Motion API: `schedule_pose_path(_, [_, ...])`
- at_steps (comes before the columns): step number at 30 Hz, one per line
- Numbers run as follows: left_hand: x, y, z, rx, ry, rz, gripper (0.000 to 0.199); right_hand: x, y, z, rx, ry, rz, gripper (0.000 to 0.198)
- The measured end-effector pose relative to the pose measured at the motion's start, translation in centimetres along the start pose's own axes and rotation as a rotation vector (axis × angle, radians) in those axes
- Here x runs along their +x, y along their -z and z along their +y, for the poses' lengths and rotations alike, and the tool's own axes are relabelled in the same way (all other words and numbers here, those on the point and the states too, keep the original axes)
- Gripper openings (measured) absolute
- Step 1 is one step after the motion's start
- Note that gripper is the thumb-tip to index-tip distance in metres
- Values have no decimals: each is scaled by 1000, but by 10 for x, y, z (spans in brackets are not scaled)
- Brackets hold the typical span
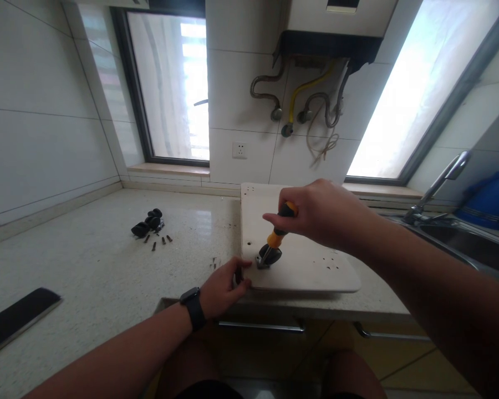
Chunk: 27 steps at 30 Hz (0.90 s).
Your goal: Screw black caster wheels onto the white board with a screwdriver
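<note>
My right hand (311, 213) is closed around the black-and-orange handle of a screwdriver (276, 237), tilted with its tip down at a caster's metal plate. This black caster wheel (273, 254) sits on the near left corner of a white board (299, 271). At that corner my left hand (222, 288), below a black watch, grips the board's left edge between thumb and fingers. The screw under the tip is too small to make out. Groups of small holes show at the board's other corners.
Left on the speckled counter (108, 266) lie loose black casters (149, 223) and several screws (163, 240). A dark flat object (20, 318) lies nearer me. To the right is a sink (444, 238) with a faucet (436, 183). A water heater (336, 25) hangs above.
</note>
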<state>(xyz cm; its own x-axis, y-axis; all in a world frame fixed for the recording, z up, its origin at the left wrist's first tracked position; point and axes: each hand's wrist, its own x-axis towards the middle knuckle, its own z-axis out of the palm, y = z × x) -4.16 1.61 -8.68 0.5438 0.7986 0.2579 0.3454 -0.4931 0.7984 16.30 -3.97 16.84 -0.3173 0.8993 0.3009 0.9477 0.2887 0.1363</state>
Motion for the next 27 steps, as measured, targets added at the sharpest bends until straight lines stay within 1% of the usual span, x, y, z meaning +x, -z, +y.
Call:
schedule_pose_path(2, [0, 1, 1, 9, 2, 7, 50, -2, 4, 2, 14, 58, 5, 49])
schedule_pose_path(3, [0, 1, 1, 12, -4, 13, 51, -2, 7, 5, 67, 102, -30, 46])
schedule_pose_path(6, [1, 1, 3, 7, -23, 29, 51, -3, 18, 17, 296, 267, -209, 41])
schedule_pose_path(8, [1, 1, 3, 12, -19, 32, 49, 0, 20, 24, 357, 322, -269, 31])
schedule_pose_path(10, [1, 1, 4, 24, -11, 24, 47, 4, 17, 26, 308, 275, -233, 30])
schedule_pose_path(13, [0, 0, 4, 32, -6, 2, 43, 7, 9, 18, 163, 103, -156, 42])
schedule_pose_path(15, [0, 0, 3, 39, 0, -5, 42, 6, 5, 9, 88, 10, -145, 49])
schedule_pose_path(17, [0, 0, 3, 48, 2, -1, 42, 2, 6, 3, 51, -35, -149, 52])
schedule_pose_path(18, [0, 0, 3, 47, 0, 3, 42, -1, 7, 1, 57, -23, -143, 51])
schedule_pose_path(20, [0, 0, 3, 34, -3, 10, 45, -7, 13, 3, 128, 65, -147, 49])
schedule_pose_path(22, [0, 0, 4, 17, -3, 16, 49, -11, 20, 8, 232, 190, -192, 47])
schedule_pose_path(24, [0, 0, 5, 4, -1, 19, 51, -12, 24, 13, 289, 268, -249, 41])
schedule_pose_path(26, [0, 0, 6, 9, -7, 23, 52, -10, 24, 14, 256, 275, -252, 31])
schedule_pose_path(27, [0, 1, 7, 17, -11, 23, 52, -8, 23, 13, 210, 249, -229, 30])
